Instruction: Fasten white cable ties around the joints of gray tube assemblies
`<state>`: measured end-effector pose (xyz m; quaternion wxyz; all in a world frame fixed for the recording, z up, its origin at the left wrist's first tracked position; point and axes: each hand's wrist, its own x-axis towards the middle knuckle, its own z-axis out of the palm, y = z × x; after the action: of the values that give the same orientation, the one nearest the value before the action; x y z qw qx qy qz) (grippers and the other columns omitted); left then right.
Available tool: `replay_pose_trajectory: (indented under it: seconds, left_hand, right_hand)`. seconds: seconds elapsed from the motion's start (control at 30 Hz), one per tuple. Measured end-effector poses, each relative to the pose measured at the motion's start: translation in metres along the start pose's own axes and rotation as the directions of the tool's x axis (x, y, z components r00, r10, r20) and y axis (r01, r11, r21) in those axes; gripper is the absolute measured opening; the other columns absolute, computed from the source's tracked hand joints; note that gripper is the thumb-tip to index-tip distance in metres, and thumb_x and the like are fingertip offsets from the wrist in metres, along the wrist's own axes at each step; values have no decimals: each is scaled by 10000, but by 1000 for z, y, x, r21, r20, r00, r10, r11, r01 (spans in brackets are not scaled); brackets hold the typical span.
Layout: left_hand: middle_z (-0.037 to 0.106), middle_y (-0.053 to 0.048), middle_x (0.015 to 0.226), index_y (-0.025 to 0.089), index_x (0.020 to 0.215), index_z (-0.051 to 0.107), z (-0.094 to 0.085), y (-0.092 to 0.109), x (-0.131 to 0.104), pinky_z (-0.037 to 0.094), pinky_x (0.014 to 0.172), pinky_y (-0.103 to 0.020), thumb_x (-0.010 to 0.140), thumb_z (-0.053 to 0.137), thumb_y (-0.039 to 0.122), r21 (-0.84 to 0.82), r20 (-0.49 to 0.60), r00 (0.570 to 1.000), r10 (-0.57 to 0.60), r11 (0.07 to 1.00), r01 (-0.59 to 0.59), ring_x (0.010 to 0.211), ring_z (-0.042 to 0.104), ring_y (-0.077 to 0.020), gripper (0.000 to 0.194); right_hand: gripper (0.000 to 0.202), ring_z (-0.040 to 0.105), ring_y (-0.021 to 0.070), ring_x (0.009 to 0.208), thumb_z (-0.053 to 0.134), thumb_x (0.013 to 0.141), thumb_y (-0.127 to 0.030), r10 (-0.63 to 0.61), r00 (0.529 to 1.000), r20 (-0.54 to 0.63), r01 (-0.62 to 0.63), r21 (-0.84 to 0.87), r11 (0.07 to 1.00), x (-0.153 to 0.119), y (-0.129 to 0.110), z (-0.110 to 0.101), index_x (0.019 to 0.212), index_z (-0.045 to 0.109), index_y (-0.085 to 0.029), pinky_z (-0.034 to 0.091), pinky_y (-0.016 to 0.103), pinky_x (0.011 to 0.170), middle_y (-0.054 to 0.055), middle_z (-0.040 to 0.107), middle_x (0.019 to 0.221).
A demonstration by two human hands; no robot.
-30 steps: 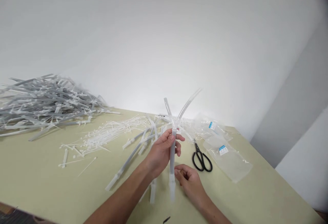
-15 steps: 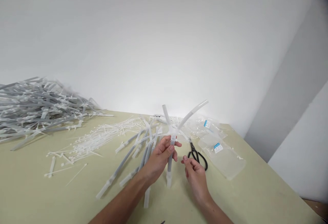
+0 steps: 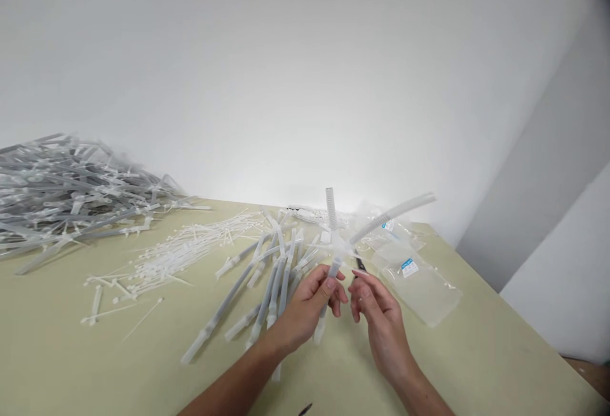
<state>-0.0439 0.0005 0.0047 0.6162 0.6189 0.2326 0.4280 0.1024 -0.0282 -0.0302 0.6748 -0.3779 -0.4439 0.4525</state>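
My left hand [image 3: 312,305] is wrapped round the lower tube of a translucent branched tube assembly [image 3: 335,268]. Two ribbed branches stick up from its joint, one nearly upright and one slanting right, and thin white ties stick out around the joint. Just right of it, my right hand [image 3: 381,321] has its fingers curled near the joint; whether they grip a thin tie end is too small to tell. Black scissors [image 3: 360,263] lie behind my right hand, mostly hidden by it.
Similar grey tube assemblies [image 3: 223,305] lie left of my hands, beside loose white cable ties [image 3: 176,257]. A large heap of tubes [image 3: 71,194] fills the far left. Clear plastic bags [image 3: 424,289] with blue labels lie right. A dark tip [image 3: 305,409] shows at the bottom edge.
The held assembly has moved right and tilted, its long branch now reaching further right. My right hand has moved up and right, close to the joint, and now covers most of the scissors.
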Motion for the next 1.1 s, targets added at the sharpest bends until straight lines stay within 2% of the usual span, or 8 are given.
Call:
replay_pose_trajectory:
  seconds: [0.13, 0.3, 0.43, 0.57, 0.67, 0.77, 0.9, 1.1]
  left_hand:
    - [527, 14, 706, 168, 963, 494, 1, -6, 0, 371, 625, -251, 919, 388, 414, 42, -2, 1000, -10, 999, 11, 600, 499, -99, 272]
    - [374, 64, 580, 177, 890, 487, 2, -22, 0, 328, 517, -225, 927, 350, 436, 55, -109, 994, -5, 998, 11, 500, 361, -77, 295]
    - [306, 76, 554, 193, 859, 457, 5, -26, -1, 289, 463, -218, 931, 327, 445, 29, -172, 985, 16, 1000, -11, 469, 270, -77, 293]
    - [307, 80, 525, 195, 847, 445, 5, -24, -4, 256, 462, -225, 938, 306, 442, 66, -147, 989, 14, 998, -5, 463, 271, -77, 298]
    - [331, 73, 534, 192, 804, 438, 4, -21, -7, 273, 479, -222, 936, 319, 442, 66, -130, 991, 7, 998, 2, 486, 300, -77, 307]
    - [318, 73, 557, 195, 772, 413, 4, -19, -8, 283, 473, -212, 929, 340, 447, -9, -130, 991, -2, 1000, 1, 498, 284, -75, 306]
    - [306, 70, 585, 196, 779, 410, 3, -18, -7, 281, 469, -198, 919, 361, 459, -72, -176, 984, -25, 997, 13, 521, 274, -74, 303]
    - [302, 77, 555, 205, 793, 401, -1, -21, -7, 234, 437, -201, 913, 363, 476, -116, -189, 980, -66, 992, 44, 481, 250, -71, 298]
  right_hand:
    - [316, 454, 104, 561, 575, 845, -407, 40, 999, 18, -42, 120, 992, 0, -5, 0, 1098, 595, -218, 359, 246, 522, 6, 562, 759]
    - [351, 453, 111, 563, 570, 845, -417, 77, 997, 9, -77, 144, 987, 1, -8, 0, 1130, 572, -213, 346, 243, 508, 12, 564, 752]
    - [318, 440, 104, 553, 557, 858, -404, 101, 995, 22, -102, 74, 992, 2, -1, -1, 1111, 578, -212, 346, 243, 515, 5, 553, 740]
    - [312, 444, 106, 553, 561, 853, -407, 126, 985, 116, -126, -7, 992, 1, 9, 0, 1099, 586, -217, 352, 244, 508, 4, 545, 738]
    - [295, 474, 126, 597, 584, 834, -412, 139, 971, 195, -103, -184, 978, 0, 16, 3, 1045, 617, -207, 365, 242, 500, 15, 550, 749]
    - [308, 521, 161, 700, 522, 864, -432, 136, 958, 251, -50, -320, 946, -3, 21, 7, 1047, 620, -206, 391, 248, 516, 43, 564, 840]
    - [302, 533, 175, 776, 559, 842, -408, 157, 932, 326, -25, -374, 927, -6, 26, 13, 1070, 599, -214, 416, 254, 571, 49, 587, 917]
    - [259, 536, 159, 726, 612, 795, -335, 190, 910, 368, -26, -406, 913, -12, 29, 22, 1020, 575, -213, 416, 241, 574, 17, 597, 832]
